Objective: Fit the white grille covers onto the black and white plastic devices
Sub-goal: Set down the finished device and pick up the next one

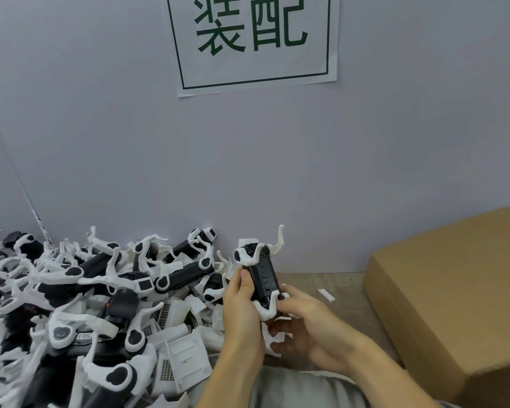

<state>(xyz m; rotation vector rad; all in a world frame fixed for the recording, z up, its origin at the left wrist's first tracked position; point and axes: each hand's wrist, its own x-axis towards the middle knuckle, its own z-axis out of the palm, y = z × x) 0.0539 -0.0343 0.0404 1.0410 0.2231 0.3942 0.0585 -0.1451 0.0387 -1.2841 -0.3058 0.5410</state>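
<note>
Even, soft indoor light, no glare

The pile of devices (71,304) smears with blur toward the left edge; wide-angle bending curves the cardboard box (454,304); shadows beneath the hands stay faint.

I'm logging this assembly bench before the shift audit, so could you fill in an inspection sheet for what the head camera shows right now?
Surface: worn wooden bench top, bare only in a strip by the wall.
Job's things: one black and white device held up in both hands; loose white grille covers lie among the heap.
Clutter: big pile of devices fills the left side; a small white plastic strip lies loose on the bench.
Grips: left hand grips the device body; right hand holds its lower end.
Cables: nothing seen.
Surroundings: grey wall with a paper sign in green characters; closed cardboard box on the right.
</note>
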